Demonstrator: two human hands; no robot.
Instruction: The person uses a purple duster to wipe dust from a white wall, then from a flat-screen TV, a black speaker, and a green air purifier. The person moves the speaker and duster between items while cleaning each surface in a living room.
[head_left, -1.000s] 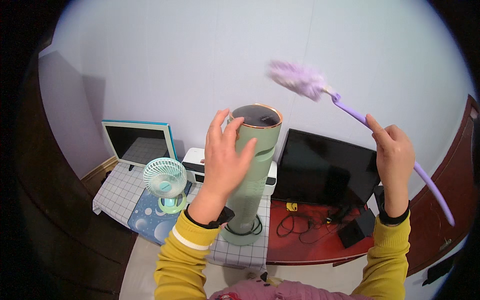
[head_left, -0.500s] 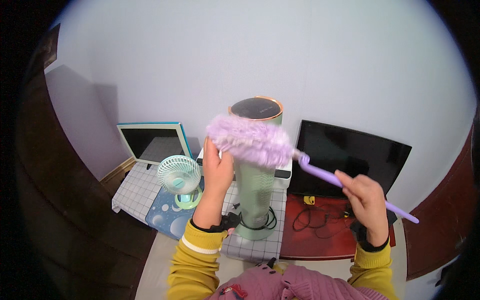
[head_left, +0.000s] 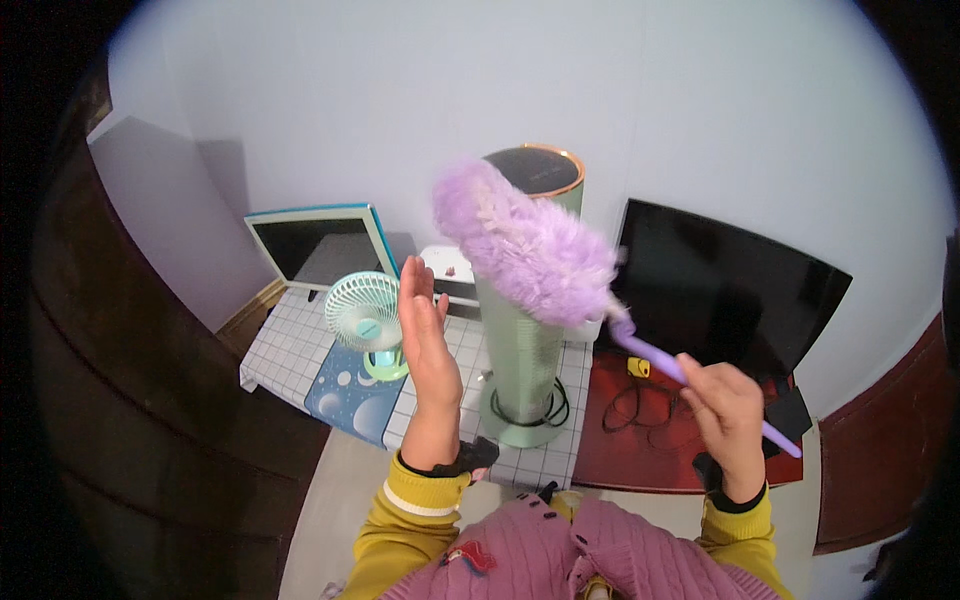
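Duster [head_left: 525, 245] before tower heater [head_left: 527, 330]

Duster [head_left: 525, 245]: fluffy lilac head, purple handle. Tower [head_left: 527, 330]: pale green, black top, copper rim. Left of tower: mint fan [head_left: 364, 318], white grid-checked cloth [head_left: 290, 350], blue planet-print mat [head_left: 352, 398].

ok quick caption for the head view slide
Right hand brushes a fluffy purple duster against a tall green tower heater, left hand open.
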